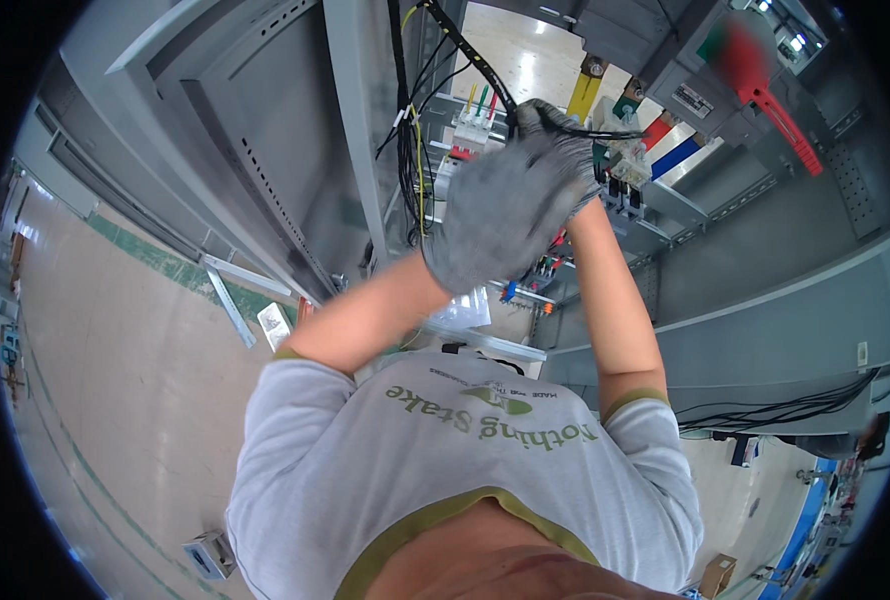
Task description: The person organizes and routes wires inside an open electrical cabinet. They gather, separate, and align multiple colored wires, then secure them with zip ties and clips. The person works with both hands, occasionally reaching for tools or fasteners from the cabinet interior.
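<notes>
A bundle of black wires (480, 62) runs from the top of the frame down to the gloved hands at upper centre, and thin strands leave the gloves toward the right. The right hand (573, 168) appears closed around the bundle, though it is partly covered; the left hand (495, 215) is blurred and crosses in front of it, so whether its fingers are open or gripping cannot be told. The left glove also blocks part of the cabinet's inside. Left of it stand a small white breaker (470, 135) with coloured leads, and more dark hanging wires (405, 180) with a yellow one among them. Right of the gloves, yellow (587, 90), green, red and blue bars slant across, near clear plastic covers (625, 155). A red handle (785, 125) juts out at upper right, its far end blurred. A grey cabinet door (275, 140) fills the upper left; black cables (795, 408) lie at the right, and a cardboard box (717, 577) sits on the floor at lower right. For writing, the white shirt (465, 450) carries large green lettering, upside down in the frame, with an oval green emblem and smaller dark print; a pale label (692, 100) at upper right is too small to read.
</notes>
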Action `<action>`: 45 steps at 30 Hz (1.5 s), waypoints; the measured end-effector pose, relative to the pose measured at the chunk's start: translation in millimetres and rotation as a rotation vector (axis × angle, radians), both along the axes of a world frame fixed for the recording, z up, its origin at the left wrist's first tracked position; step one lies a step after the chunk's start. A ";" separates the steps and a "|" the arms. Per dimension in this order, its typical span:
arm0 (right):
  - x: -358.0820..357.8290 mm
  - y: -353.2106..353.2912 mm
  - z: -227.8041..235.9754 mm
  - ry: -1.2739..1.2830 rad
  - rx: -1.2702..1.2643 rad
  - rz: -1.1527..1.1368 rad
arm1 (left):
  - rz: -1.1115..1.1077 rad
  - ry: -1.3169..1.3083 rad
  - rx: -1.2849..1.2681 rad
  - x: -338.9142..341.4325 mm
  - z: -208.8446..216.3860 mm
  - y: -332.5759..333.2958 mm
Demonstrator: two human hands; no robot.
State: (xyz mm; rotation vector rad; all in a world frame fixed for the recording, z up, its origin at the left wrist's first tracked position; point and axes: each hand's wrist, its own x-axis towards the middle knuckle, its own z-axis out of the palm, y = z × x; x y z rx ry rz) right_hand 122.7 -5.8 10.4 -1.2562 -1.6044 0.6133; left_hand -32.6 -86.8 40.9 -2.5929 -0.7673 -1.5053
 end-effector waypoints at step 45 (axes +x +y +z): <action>4.9 -32.2 35.1 -0.089 0.092 -0.047 | -0.591 -1.033 -0.854 41.9 -70.1 89.8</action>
